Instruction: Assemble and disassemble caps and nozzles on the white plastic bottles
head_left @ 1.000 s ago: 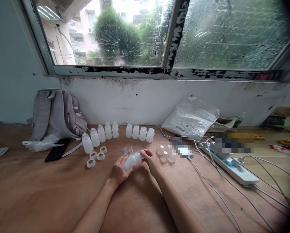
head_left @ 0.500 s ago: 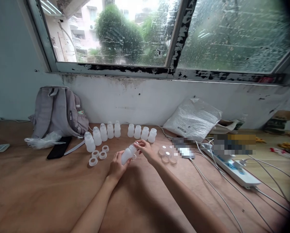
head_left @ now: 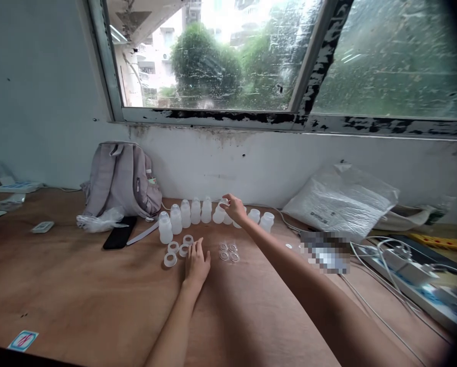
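Observation:
My right hand (head_left: pixel 235 207) pinches the top of a translucent white bottle (head_left: pixel 218 214) that stands upright in the back row. My left hand (head_left: pixel 198 262) rests on the table with its fingers stretched out, beside several loose white rings (head_left: pixel 170 260); it partly covers the nearest one. To the left of the held bottle stand several similar bottles (head_left: pixel 165 228) with domed clear tops. More bottles (head_left: pixel 267 221) with open necks stand to the right, some partly hidden by my right hand and forearm. Several small clear round pieces (head_left: pixel 224 255) lie between my hands.
A grey backpack (head_left: pixel 123 178), a crumpled plastic bag (head_left: pixel 100 220) and a black phone-like slab (head_left: pixel 118 235) lie at the left. A silver plastic package (head_left: pixel 339 204) leans on the wall at the right, near a power strip (head_left: pixel 415 285) with cables.
The bottle held between both hands has moved to the back row in my right hand. My left hand has let go and lies by the rings. The view has turned left.

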Motion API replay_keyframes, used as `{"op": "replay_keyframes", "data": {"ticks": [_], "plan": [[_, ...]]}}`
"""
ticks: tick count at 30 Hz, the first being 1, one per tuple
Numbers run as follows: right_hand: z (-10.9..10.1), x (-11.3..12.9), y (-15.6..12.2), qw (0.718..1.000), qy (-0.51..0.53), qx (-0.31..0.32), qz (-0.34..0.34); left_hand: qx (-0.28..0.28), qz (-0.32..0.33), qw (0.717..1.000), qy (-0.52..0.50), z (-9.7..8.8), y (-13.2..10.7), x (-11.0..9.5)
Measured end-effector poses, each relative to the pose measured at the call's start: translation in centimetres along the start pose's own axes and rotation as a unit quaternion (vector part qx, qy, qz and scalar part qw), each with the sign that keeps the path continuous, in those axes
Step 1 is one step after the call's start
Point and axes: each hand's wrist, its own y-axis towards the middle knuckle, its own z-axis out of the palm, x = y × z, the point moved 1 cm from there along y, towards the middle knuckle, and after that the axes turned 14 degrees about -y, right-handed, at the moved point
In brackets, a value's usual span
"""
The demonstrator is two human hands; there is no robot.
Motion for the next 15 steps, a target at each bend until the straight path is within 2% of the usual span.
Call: {"op": "replay_keyframes", "data": {"ticks": [7,15], "plan": [[2.5,0.1,0.8,0.997,-0.064,0.036,-0.033,0.004,0.014,1.000,0.013,-0.5,0.1,-1.1],[2.9,0.1,0.9,0.990,-0.125,0.032,-0.062,0.005,-0.014,0.997,0.074,-0.2,-0.4,-1.1]]}}
